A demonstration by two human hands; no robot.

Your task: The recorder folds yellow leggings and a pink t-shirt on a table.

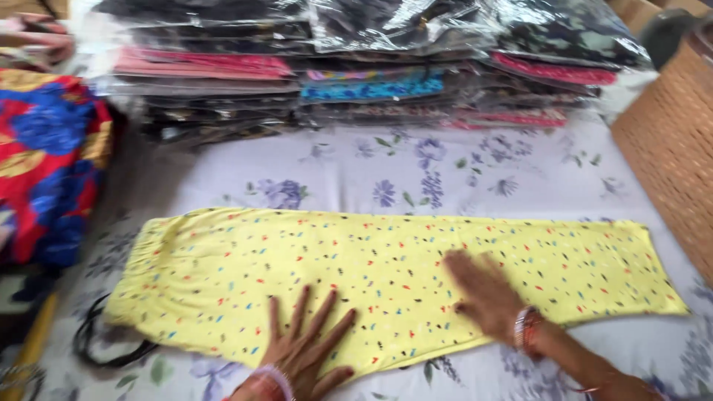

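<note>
Both hands, left hand [304,349] and right hand [483,293], press flat and open on the yellow garment [386,275]; sliding toward 3 o'clock could wrinkle it.

Stacked clear plastic garment packets [371,67] along the far edge, dark, pink, blue

Room beyond the yellow cloth [386,275]
Bare sheet [460,174] lay open; packets [371,67] walled the back, basket [668,148] right, bundle [44,156] left.

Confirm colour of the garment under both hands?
Yellow garment with small multicoloured flecks; head view.
</note>
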